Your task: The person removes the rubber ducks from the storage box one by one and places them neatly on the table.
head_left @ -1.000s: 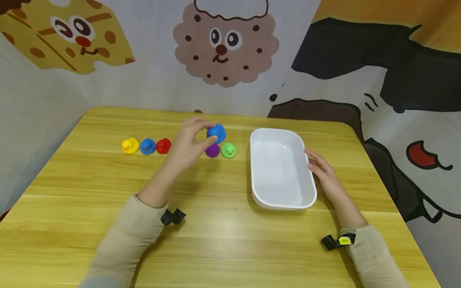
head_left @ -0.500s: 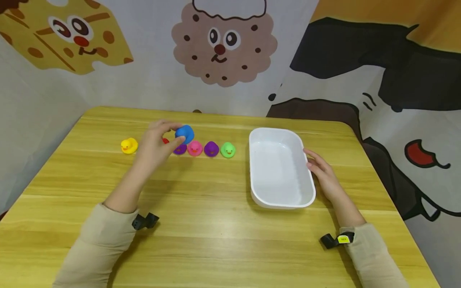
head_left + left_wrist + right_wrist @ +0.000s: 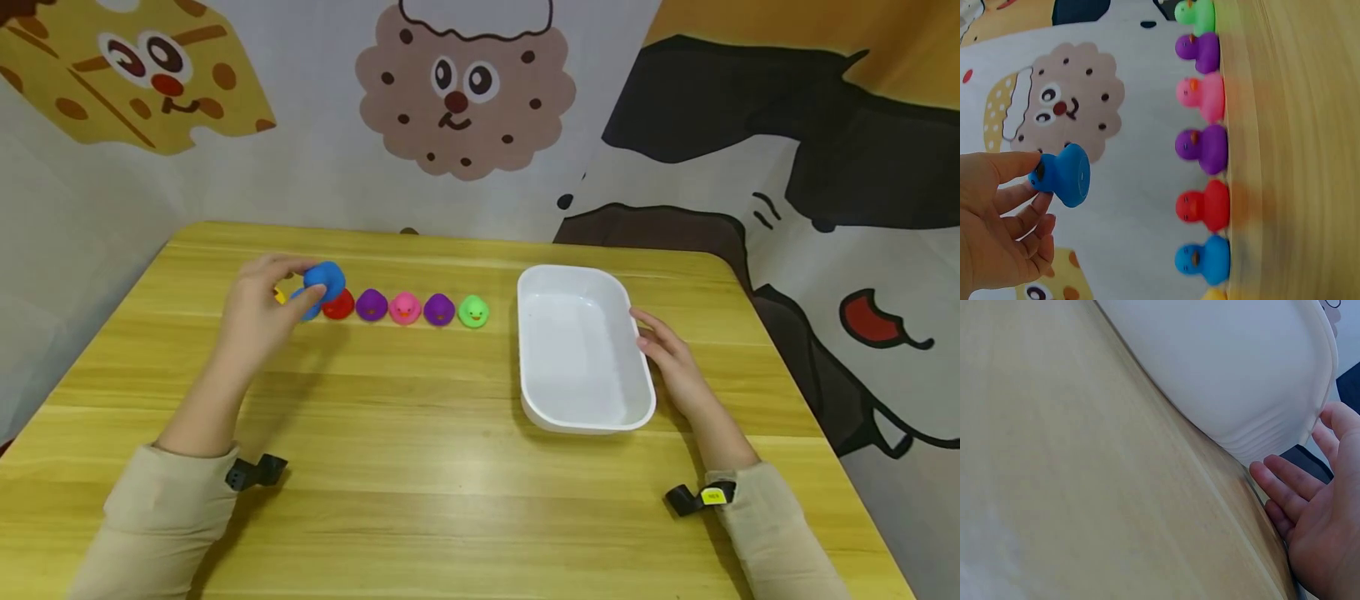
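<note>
My left hand (image 3: pixel 258 312) pinches a blue rubber duck (image 3: pixel 325 277) by its head, between thumb and fingers. In the left wrist view this duck (image 3: pixel 1071 176) is held up with its flat base facing away from the palm. Below it on the table runs a row of rubber ducks: yellow (image 3: pixel 280 296), blue (image 3: pixel 307 310), red (image 3: pixel 339 306), purple (image 3: pixel 372 306), pink (image 3: pixel 405 309), purple (image 3: pixel 439 310) and green (image 3: pixel 474 312). My hand hides most of the yellow one. My right hand (image 3: pixel 684 379) rests relaxed fingers against the right side of a white plastic basin (image 3: pixel 528 392).
The wooden table (image 3: pixel 420 467) runs back to a cloth backdrop (image 3: pixel 315 183) printed with cartoon figures. On each wrist sits a small black camera, the left one (image 3: pixel 255 472) and the right one (image 3: pixel 699 498).
My left hand has carried the blue duck leftward, from over the right end of the row to its left end, uncovering the middle ducks. The right hand and basin stay in place.
</note>
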`<state>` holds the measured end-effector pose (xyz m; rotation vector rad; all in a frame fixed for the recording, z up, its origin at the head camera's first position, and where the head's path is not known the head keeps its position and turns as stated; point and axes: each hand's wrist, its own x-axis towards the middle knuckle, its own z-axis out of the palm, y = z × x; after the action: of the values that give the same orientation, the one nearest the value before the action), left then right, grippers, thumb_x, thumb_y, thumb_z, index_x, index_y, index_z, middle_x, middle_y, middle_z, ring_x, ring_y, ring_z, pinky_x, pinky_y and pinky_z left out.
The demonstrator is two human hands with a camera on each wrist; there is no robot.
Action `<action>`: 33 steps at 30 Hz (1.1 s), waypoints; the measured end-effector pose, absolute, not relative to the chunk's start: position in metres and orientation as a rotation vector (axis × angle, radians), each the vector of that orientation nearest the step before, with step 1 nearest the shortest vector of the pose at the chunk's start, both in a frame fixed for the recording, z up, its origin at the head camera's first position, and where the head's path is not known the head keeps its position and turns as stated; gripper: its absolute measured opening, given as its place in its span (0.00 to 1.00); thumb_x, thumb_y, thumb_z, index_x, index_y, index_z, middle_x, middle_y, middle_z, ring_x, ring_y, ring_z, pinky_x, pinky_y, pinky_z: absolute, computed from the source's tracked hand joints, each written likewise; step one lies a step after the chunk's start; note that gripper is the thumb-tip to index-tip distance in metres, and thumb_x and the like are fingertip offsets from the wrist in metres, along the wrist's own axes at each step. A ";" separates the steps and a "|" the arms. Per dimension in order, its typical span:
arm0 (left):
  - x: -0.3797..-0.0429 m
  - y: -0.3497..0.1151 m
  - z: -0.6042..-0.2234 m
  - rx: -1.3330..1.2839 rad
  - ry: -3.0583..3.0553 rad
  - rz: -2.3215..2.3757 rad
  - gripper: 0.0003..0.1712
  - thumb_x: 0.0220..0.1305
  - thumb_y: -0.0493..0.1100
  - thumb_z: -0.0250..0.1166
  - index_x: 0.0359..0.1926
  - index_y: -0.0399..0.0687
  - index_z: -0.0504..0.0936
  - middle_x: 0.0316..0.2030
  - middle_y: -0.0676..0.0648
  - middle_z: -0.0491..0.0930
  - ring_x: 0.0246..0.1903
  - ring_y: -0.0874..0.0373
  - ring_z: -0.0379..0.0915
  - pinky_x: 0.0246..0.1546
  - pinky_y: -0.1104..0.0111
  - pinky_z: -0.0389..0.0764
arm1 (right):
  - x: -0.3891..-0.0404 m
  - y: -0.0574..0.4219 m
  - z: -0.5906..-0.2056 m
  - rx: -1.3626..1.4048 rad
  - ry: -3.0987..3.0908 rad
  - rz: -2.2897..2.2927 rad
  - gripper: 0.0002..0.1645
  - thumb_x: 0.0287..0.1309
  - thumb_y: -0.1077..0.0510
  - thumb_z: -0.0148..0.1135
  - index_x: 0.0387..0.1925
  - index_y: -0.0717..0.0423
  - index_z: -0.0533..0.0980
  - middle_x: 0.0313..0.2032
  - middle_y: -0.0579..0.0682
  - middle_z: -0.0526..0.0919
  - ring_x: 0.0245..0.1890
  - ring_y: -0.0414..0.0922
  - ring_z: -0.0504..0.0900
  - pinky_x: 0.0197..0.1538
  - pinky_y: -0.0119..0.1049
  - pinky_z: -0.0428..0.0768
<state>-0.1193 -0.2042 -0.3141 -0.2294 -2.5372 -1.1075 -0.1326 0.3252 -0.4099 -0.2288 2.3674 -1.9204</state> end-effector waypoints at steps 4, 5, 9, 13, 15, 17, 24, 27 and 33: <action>-0.118 -0.217 -0.316 -0.175 -2.531 -1.089 0.19 0.62 0.38 0.65 0.52 0.33 0.80 0.48 0.37 0.76 0.49 0.42 0.64 0.40 0.55 0.64 | -0.133 0.326 -0.410 -0.252 2.392 -1.909 0.29 0.71 0.53 0.49 0.71 0.50 0.60 0.60 0.59 0.70 0.52 0.38 0.75 0.46 0.31 0.77; -0.117 -0.219 -0.317 -0.162 -2.530 -1.083 0.19 0.62 0.38 0.65 0.52 0.33 0.80 0.48 0.37 0.76 0.49 0.42 0.65 0.41 0.54 0.64 | -0.133 0.326 -0.410 -0.255 2.401 -1.906 0.29 0.71 0.53 0.49 0.71 0.50 0.60 0.60 0.58 0.71 0.52 0.38 0.75 0.46 0.31 0.77; -0.117 -0.229 -0.318 -0.111 -2.527 -1.061 0.19 0.62 0.37 0.65 0.52 0.32 0.79 0.48 0.36 0.75 0.50 0.41 0.65 0.42 0.53 0.64 | -0.133 0.326 -0.409 -0.262 2.422 -1.896 0.29 0.71 0.54 0.49 0.71 0.51 0.60 0.59 0.55 0.72 0.52 0.38 0.75 0.47 0.30 0.76; -0.116 -0.238 -0.319 -0.052 -2.529 -1.051 0.19 0.63 0.37 0.64 0.53 0.32 0.79 0.49 0.36 0.74 0.51 0.41 0.64 0.42 0.55 0.63 | -0.133 0.325 -0.409 -0.267 2.433 -1.886 0.29 0.71 0.54 0.49 0.71 0.51 0.60 0.58 0.55 0.72 0.52 0.37 0.75 0.48 0.29 0.76; -0.116 -0.243 -0.321 -0.030 -2.529 -1.045 0.19 0.64 0.38 0.63 0.53 0.32 0.79 0.50 0.37 0.74 0.51 0.41 0.64 0.42 0.57 0.63 | -0.132 0.325 -0.409 -0.272 2.430 -1.890 0.29 0.71 0.54 0.49 0.71 0.51 0.60 0.59 0.56 0.72 0.52 0.37 0.75 0.48 0.29 0.76; -0.115 -0.249 -0.323 -0.010 -2.525 -1.039 0.19 0.65 0.38 0.63 0.54 0.32 0.78 0.50 0.37 0.74 0.51 0.42 0.64 0.41 0.59 0.63 | -0.133 0.325 -0.410 -0.276 2.422 -1.898 0.29 0.71 0.54 0.49 0.71 0.51 0.60 0.58 0.56 0.72 0.52 0.38 0.75 0.48 0.30 0.76; -0.113 -0.270 -0.328 0.091 -2.543 -1.027 0.21 0.67 0.41 0.59 0.57 0.33 0.76 0.52 0.37 0.71 0.52 0.43 0.62 0.41 0.64 0.61 | -0.134 0.326 -0.412 -0.278 2.395 -1.920 0.29 0.71 0.54 0.49 0.71 0.51 0.61 0.57 0.52 0.74 0.51 0.39 0.76 0.47 0.31 0.77; -0.112 -0.279 -0.331 0.136 -2.562 -1.041 0.23 0.68 0.44 0.58 0.59 0.34 0.75 0.55 0.38 0.69 0.53 0.43 0.60 0.43 0.62 0.62 | -0.134 0.327 -0.413 -0.274 2.368 -1.939 0.29 0.71 0.54 0.49 0.71 0.50 0.61 0.57 0.51 0.74 0.51 0.39 0.76 0.46 0.32 0.78; -0.114 -0.293 -0.338 0.199 -2.577 -1.046 0.25 0.69 0.45 0.57 0.62 0.35 0.73 0.57 0.38 0.68 0.54 0.43 0.59 0.46 0.60 0.63 | -0.135 0.328 -0.414 -0.290 2.371 -1.936 0.29 0.71 0.54 0.49 0.71 0.50 0.61 0.57 0.51 0.74 0.51 0.39 0.76 0.46 0.32 0.78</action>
<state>-0.1137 -0.2930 -0.3382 0.1990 -2.5774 -1.0456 -0.1348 0.3276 -0.4140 -0.2899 2.3708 -1.9358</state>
